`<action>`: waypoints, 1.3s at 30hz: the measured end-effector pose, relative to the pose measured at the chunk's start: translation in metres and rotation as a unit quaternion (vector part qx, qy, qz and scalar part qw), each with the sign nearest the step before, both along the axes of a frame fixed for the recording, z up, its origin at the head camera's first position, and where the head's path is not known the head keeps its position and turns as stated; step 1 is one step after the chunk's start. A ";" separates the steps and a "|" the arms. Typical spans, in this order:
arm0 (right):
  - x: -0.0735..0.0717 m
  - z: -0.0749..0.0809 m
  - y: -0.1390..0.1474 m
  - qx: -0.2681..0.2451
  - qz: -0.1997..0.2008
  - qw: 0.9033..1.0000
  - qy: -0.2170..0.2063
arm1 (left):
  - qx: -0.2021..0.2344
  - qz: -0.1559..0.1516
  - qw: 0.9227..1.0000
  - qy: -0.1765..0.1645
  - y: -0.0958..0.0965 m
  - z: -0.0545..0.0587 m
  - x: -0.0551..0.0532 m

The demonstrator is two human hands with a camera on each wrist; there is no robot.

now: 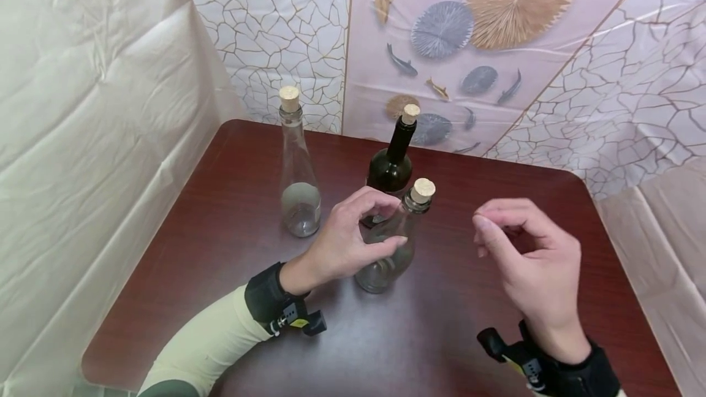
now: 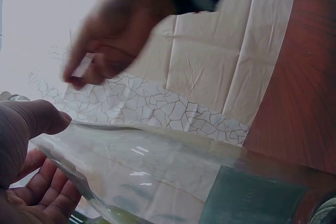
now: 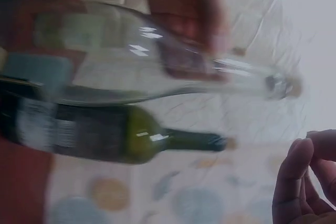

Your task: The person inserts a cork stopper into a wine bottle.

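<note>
A clear glass bottle point(image 1: 405, 254) stands in the middle of the table, a cork point(image 1: 423, 190) seated in its mouth. My left hand point(image 1: 343, 239) holds this bottle below the neck, thumb on the near side and fingers round the far side. The left wrist view shows the thumb along the edge of the glass point(image 2: 157, 166). My right hand point(image 1: 540, 262) is raised to the right, away from the bottles, thumb and index fingertips brought together and the other fingers curled. Nothing shows between those fingertips.
Just behind stands a dark green wine bottle point(image 1: 388, 168), corked. Further left is another clear bottle point(image 1: 300, 198), also corked, with a greyish label. The reddish-brown table point(image 1: 231, 250) has a patterned sheet point(image 1: 276, 11) behind it and a beige cloth point(image 1: 110, 139) on the left.
</note>
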State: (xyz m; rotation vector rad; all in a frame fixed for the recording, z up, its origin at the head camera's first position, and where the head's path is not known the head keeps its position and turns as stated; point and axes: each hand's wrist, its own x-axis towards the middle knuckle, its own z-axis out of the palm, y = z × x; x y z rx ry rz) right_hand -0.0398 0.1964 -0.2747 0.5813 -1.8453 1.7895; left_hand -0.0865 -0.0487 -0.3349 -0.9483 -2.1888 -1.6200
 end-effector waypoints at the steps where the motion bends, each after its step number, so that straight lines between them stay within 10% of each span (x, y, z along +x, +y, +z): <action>1: 0.002 -0.010 0.004 -0.006 -0.007 1.000 -0.015 | -0.001 0.001 1.000 0.000 0.001 0.000 0.000; 10: 0.018 -0.058 0.023 0.025 -0.132 0.975 -0.177 | -0.004 0.002 1.000 -0.009 0.007 0.002 -0.002; 39: 0.030 -0.110 0.034 -0.052 -0.131 0.947 -0.289 | -0.021 -0.006 1.000 -0.013 0.038 0.002 -0.022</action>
